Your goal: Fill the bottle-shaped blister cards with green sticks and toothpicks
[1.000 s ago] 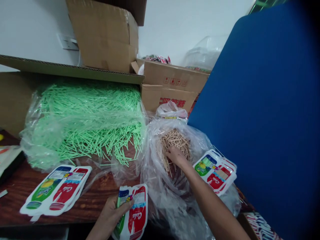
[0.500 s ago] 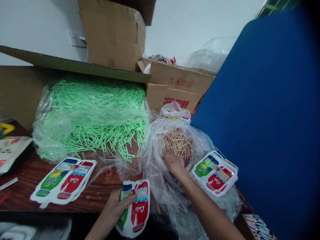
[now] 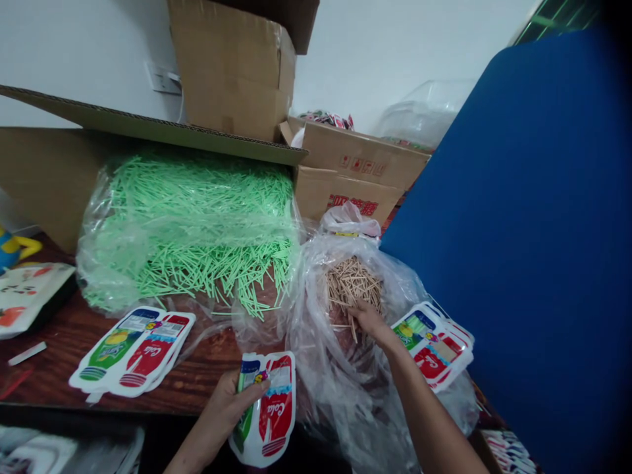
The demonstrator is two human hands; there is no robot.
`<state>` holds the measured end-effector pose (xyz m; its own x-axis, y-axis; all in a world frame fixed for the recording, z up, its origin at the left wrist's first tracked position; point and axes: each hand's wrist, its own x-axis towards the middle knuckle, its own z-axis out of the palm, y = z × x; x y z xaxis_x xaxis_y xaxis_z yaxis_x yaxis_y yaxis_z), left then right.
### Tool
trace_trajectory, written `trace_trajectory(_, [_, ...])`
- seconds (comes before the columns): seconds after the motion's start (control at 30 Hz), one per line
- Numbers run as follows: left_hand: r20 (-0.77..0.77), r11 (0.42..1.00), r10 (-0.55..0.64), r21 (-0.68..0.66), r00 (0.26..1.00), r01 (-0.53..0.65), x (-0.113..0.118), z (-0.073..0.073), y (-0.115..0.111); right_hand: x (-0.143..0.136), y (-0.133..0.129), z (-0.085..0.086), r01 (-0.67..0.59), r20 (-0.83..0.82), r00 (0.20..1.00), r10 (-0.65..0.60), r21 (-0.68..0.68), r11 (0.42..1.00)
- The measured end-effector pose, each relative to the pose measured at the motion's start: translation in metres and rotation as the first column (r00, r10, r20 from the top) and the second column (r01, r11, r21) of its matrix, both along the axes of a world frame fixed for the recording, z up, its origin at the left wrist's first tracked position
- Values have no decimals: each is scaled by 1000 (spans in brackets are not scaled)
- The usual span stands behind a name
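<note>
Left hand [image 3: 228, 401] reaches up from the bottom of the view and grips a pouch [image 3: 274, 418], thumb laid across its printed front and the other fingers behind; the pouch, with a green half and a red half marked Cola, is held at the front edge of the bench [image 3: 210, 359], nearly upright in the view. Right hand [image 3: 368, 317] comes in from the lower right, forearm slanting up and to the left, with bent fingers down among brown sticks [image 3: 353, 283]; a few sticks lie at the fingertips, though whether they are gripped cannot be told.

Those brown sticks lie loose in the mouth of a clear bag [image 3: 309, 336], its crumpled plastic spread around them and hanging over the front; to its left, a larger clear sack [image 3: 106, 263] holds a wide heap of green sticks [image 3: 207, 197], some spilling toward the near side; a cardboard flap [image 3: 162, 135] stretches above the heap. On the bench in front of the sack lies the left stack [image 3: 148, 355] of similar pouches; the right stack [image 3: 439, 349] rests on the clear bag's plastic, beside the right forearm. Behind the clear bag stands an open carton [image 3: 358, 161] with red print, colourful packets [image 3: 328, 119] showing over its top; a blue panel [image 3: 503, 217] leans along the right side.
</note>
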<state>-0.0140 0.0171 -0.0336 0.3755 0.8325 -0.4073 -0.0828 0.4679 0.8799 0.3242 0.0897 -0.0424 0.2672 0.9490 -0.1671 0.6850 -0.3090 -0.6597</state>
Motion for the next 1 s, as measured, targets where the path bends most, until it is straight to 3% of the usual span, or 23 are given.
trace_trajectory(0.13, [8,1000,-10,-16,1000,10,-1,2,-1,4,-3,-3,65,58,996,-65,2,998])
trace_trajectory(0.4, [5,999,15,-44,1000,-15,4,12,-2,19,-18,11,83,309,948,-79,0,997])
trace_trajectory(0.67, [32,1000,17,-23,999,-16,4,19,-3,-12,-24,13,50,435,900,-16,-67,996])
trace_trajectory(0.83, [29,1000,13,-17,999,-13,2,17,-3,-22,-23,15,65,447,894,-21,-84,994])
trace_trajectory(1.0, [49,1000,-2,-13,999,3,0,10,-2,-13,-19,8,95,368,928,-60,-77,992])
